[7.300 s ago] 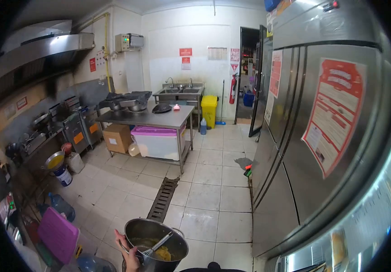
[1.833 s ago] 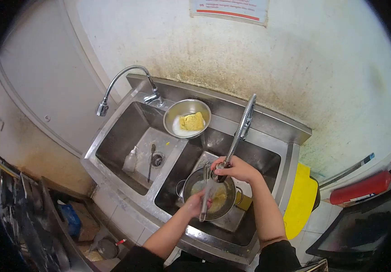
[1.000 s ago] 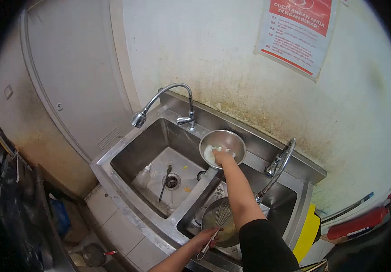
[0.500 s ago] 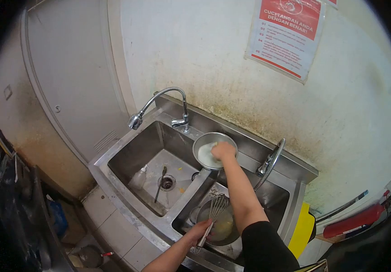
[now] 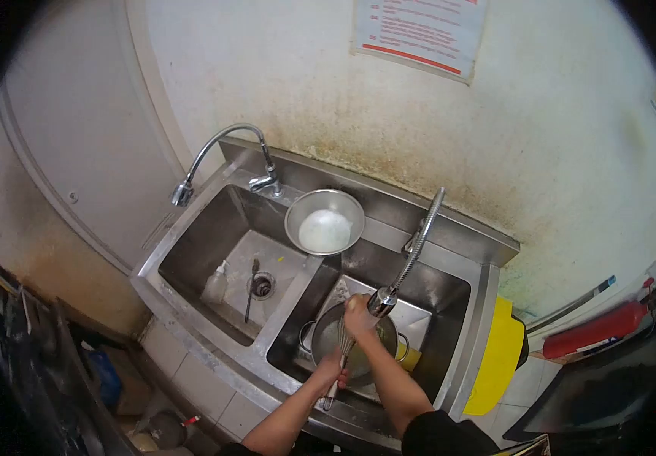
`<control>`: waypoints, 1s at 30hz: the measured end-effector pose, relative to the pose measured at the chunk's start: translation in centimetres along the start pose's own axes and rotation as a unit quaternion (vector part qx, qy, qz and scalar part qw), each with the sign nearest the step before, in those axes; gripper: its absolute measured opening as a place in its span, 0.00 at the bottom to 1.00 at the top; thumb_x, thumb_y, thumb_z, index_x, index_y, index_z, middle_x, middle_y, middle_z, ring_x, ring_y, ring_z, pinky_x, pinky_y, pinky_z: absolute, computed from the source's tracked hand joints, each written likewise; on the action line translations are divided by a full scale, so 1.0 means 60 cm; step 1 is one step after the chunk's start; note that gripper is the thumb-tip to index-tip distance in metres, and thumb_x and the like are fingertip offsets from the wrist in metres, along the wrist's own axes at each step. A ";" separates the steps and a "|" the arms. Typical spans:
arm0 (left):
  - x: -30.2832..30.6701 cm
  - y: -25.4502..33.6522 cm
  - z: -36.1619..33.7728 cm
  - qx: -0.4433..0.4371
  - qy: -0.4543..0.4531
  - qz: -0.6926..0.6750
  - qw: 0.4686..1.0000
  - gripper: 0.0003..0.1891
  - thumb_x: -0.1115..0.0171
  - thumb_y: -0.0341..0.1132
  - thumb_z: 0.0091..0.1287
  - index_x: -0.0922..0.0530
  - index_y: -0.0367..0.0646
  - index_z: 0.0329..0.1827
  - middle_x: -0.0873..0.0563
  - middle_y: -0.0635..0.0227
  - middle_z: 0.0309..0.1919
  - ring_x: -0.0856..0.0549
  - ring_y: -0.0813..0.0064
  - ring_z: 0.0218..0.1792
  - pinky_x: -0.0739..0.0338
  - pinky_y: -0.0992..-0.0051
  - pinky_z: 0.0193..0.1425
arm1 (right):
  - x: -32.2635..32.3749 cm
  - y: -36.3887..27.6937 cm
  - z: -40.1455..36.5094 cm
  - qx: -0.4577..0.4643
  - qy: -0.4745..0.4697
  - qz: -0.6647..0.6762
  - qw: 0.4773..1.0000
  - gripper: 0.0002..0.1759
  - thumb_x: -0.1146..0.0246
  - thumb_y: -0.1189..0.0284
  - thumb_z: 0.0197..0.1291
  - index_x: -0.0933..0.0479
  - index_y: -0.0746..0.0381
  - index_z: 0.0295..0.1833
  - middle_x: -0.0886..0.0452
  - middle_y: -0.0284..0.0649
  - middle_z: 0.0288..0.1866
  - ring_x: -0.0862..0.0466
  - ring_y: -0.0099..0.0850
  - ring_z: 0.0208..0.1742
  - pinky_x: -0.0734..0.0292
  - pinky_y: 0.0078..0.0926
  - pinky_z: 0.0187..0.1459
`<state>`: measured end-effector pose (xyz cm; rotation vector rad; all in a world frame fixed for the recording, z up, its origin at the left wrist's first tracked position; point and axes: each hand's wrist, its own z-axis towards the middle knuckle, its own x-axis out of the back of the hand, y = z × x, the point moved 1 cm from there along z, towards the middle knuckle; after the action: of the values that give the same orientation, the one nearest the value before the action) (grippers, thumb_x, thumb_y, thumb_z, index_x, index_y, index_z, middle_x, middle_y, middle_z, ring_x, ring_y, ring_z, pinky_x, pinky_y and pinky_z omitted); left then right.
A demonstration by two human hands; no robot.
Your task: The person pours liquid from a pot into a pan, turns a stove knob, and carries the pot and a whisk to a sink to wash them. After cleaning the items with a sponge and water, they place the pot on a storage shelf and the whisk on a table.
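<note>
A wire whisk (image 5: 344, 343) slants over the right basin of a steel double sink. My left hand (image 5: 329, 374) is closed round its handle. My right hand (image 5: 358, 318) is closed at the top of the whisk's wire loops; anything else inside its fingers is hidden. Just beside the right hand hangs the spray head (image 5: 382, 301) of the right tap. Below the hands stands a metal pot (image 5: 326, 319) with two loop handles. Behind it, a steel bowl (image 5: 290, 220) with white suds (image 5: 325, 230) rests at the back of the divider.
A bottle (image 5: 215, 283) and a dark long-handled utensil (image 5: 249, 292) lie in the left basin near the drain (image 5: 264, 286). The left tap (image 5: 267, 182) arches over that side. Something yellow (image 5: 410, 357) sits beside the pot. A yellow board (image 5: 492, 361) stands right of the sink.
My right hand has left the suds in the bowl and come down to the whisk's wires. The left hand still holds the whisk. The view has tipped downward.
</note>
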<state>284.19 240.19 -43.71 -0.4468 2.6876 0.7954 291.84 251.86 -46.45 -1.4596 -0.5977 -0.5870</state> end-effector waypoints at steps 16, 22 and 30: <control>-0.072 -0.024 0.034 0.120 -0.185 -0.027 0.975 0.30 0.67 0.69 0.63 0.36 0.50 0.28 0.41 0.81 0.11 0.45 0.88 0.09 0.48 0.84 0.11 | 0.041 0.169 -0.027 -0.160 0.116 0.463 0.864 0.13 0.52 0.68 0.64 0.29 0.67 0.44 0.24 0.50 0.35 0.24 0.45 0.37 0.29 0.37 0.40; -0.102 -0.007 0.051 0.149 -0.208 -0.039 0.966 0.31 0.68 0.71 0.61 0.38 0.50 0.24 0.44 0.82 0.09 0.46 0.88 0.08 0.50 0.85 0.09 | 0.110 0.148 -0.021 -0.106 0.250 0.231 0.934 0.19 0.47 0.62 0.64 0.29 0.67 0.28 0.27 0.44 0.18 0.31 0.30 0.21 0.38 0.36 0.25; -0.102 -0.017 0.084 0.208 -0.350 -0.170 0.897 0.32 0.67 0.70 0.61 0.38 0.48 0.22 0.43 0.80 0.07 0.44 0.88 0.05 0.48 0.85 0.08 | 0.097 0.149 -0.059 -0.279 0.232 0.386 0.848 0.24 0.51 0.55 0.66 0.27 0.68 0.42 0.23 0.42 0.37 0.24 0.34 0.39 0.29 0.33 0.44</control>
<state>291.12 243.49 -45.98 -0.4040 1.9438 0.1956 302.29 248.52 -48.99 -1.8396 0.5976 -0.4429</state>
